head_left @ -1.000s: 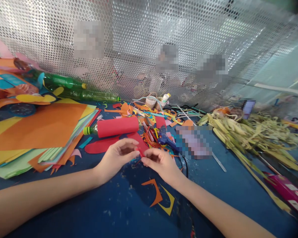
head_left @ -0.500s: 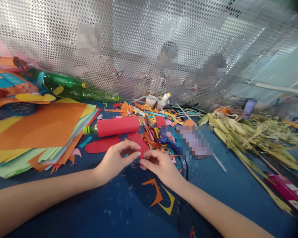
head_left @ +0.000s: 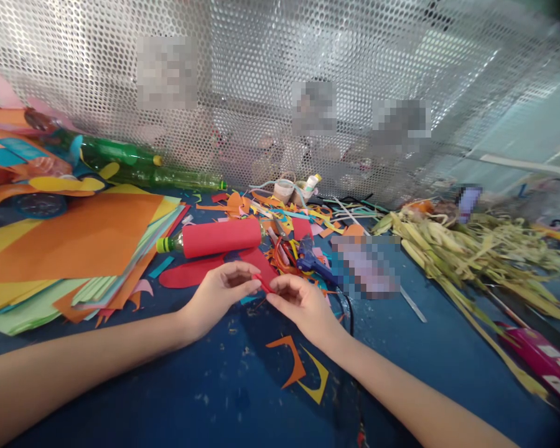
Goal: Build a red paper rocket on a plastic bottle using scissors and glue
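Note:
Between the fingertips of both hands is a small folded piece of red paper (head_left: pixel 264 284). My left hand (head_left: pixel 224 291) pinches its left end, and my right hand (head_left: pixel 303 305) pinches the right end. Just beyond them lies a plastic bottle (head_left: pixel 221 238) wrapped in red paper, its yellow-green cap pointing left. A rounded red paper shape (head_left: pixel 186 274) lies flat in front of the bottle, partly behind my left hand. Another red paper piece (head_left: pixel 260 261) shows behind my fingers. A blue glue gun (head_left: pixel 315 262) and orange-handled scissors (head_left: pixel 284 252) lie beyond my right hand.
Stacked coloured paper (head_left: pixel 74 242) and green bottles (head_left: pixel 116 151) are at left. Paper scraps (head_left: pixel 242 205) and small cups (head_left: pixel 284 190) stand near the perforated metal screen (head_left: pixel 252 62). Dried husks (head_left: pixel 448 249) lie at right. Orange (head_left: pixel 295 364) and yellow offcuts (head_left: pixel 318 379) lie nearer me.
The red paper piece shows more between my fingertips and now slants down to the right. My hands have shifted slightly apart. The bottle and tools have stayed in place.

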